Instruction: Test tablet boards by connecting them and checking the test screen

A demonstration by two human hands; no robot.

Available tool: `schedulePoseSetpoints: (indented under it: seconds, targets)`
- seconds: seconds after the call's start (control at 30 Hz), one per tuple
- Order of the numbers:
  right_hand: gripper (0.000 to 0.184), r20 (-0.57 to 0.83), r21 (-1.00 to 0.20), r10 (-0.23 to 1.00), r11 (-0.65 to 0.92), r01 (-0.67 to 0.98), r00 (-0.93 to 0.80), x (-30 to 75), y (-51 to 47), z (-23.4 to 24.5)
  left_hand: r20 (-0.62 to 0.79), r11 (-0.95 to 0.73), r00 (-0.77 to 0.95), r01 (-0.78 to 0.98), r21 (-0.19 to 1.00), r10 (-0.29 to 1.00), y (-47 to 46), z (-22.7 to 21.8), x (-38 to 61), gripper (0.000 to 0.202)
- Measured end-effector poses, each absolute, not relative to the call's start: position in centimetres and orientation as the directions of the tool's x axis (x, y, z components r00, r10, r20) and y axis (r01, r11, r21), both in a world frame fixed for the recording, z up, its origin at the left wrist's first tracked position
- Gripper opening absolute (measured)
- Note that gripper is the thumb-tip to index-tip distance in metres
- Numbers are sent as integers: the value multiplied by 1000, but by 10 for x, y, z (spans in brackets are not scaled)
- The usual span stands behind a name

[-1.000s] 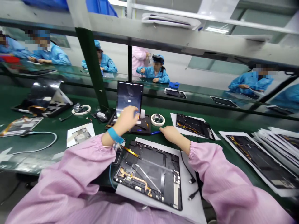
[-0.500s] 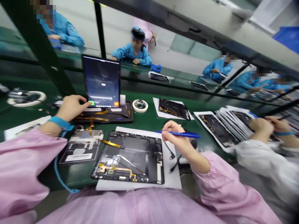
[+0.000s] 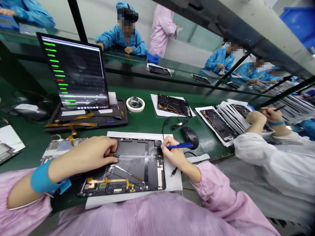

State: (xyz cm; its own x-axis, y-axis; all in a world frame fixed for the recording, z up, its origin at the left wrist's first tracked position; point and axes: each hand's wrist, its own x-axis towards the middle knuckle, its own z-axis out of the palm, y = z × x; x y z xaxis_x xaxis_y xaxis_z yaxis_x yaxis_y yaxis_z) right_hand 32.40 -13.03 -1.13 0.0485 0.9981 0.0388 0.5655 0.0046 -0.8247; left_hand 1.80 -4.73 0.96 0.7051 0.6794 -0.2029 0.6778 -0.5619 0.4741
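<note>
An opened tablet housing (image 3: 133, 170) lies on white paper before me, with orange flat cables and a small circuit board inside. My left hand (image 3: 102, 152) reaches over its upper left part. Thumb and curled fingers close around the end of an orange flat cable, mostly hidden beneath the hand. My right hand (image 3: 173, 152) grips a blue pen-shaped tool (image 3: 180, 145), its tip at the housing's upper right edge. Left of the housing, partly under my left forearm, lies another device with exposed parts (image 3: 61, 146). A lit screen (image 3: 76, 73) stands behind, showing green rows and one red row.
Behind the housing are a tape roll (image 3: 135, 104), another opened housing (image 3: 173, 105), a black mouse (image 3: 190, 137) and a cable (image 3: 179, 124). A stack of housings (image 3: 231, 121) stands right, beside a co-worker's hands (image 3: 258, 118). Other people sit across the bench.
My left hand has left the screen and come down onto the tablet housing. The screen now lists coloured rows. My right hand has brought the blue tool's tip to the housing's edge.
</note>
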Motion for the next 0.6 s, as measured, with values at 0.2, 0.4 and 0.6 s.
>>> schedulePoseSetpoints:
  seconds: [0.2,0.4,0.6]
  targets:
    - [10,156,-739,987,93,667,35,323,-130,-13,-186,-562,709,667,489,680,-45,2,16,25]
    - [11,171,-780,985,132,611,6,325,-130,1,-293,-435,663,702,564,689,-43,-2,19,29]
    - [10,50,-206,991,133,969,-125,308,-72,35,-382,-301,700,644,704,604,-33,-4,12,22]
